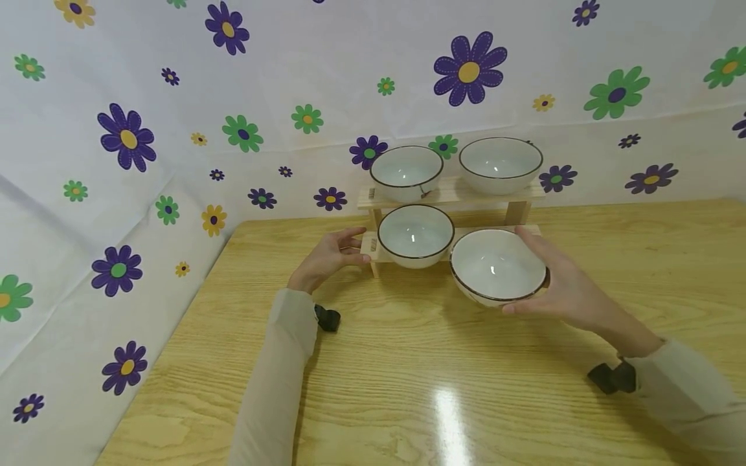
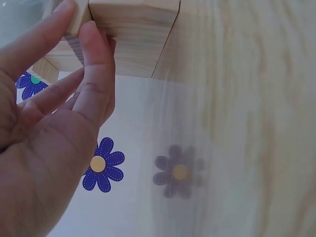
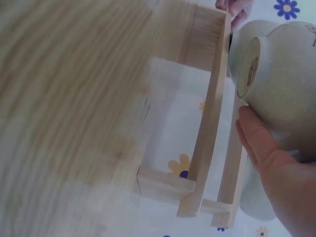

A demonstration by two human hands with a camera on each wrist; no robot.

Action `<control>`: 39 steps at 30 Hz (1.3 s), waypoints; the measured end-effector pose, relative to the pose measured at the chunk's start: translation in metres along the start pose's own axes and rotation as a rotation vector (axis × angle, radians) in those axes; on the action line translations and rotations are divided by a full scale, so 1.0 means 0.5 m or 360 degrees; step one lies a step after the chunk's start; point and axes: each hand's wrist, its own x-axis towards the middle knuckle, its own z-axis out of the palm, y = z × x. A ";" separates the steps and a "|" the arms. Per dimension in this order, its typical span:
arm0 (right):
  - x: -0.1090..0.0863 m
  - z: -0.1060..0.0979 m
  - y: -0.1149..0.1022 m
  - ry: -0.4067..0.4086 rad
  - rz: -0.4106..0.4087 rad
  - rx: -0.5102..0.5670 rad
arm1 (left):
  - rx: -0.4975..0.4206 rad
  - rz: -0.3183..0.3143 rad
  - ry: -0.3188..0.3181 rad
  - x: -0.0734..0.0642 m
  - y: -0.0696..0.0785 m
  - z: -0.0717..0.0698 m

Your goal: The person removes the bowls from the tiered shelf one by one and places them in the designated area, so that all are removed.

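Observation:
A white bowl with a dark rim (image 1: 495, 265) is in my right hand (image 1: 568, 288), which grips its right side with thumb and fingers. It sits at the front of the lower shelf's right part; in the right wrist view the bowl's foot (image 3: 251, 69) appears apart from the shelf edge. My left hand (image 1: 326, 255) pinches the left end of the two-tier wooden rack (image 1: 370, 244), seen close in the left wrist view as a wooden board end (image 2: 79, 17). Another bowl (image 1: 415, 236) stands on the lower shelf's left part.
Two more dark-rimmed white bowls stand on the upper shelf, a left bowl (image 1: 406, 171) and a right bowl (image 1: 500, 165). Behind the rack hangs a white flower-print cloth (image 1: 350, 58), also along the left side. The wooden table (image 1: 379, 388) lies beneath everything.

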 end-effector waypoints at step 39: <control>-0.005 0.131 -0.077 -0.0224 -0.0394 0.0096 | -0.0091 0.0078 -0.0133 -0.009 -0.011 -0.006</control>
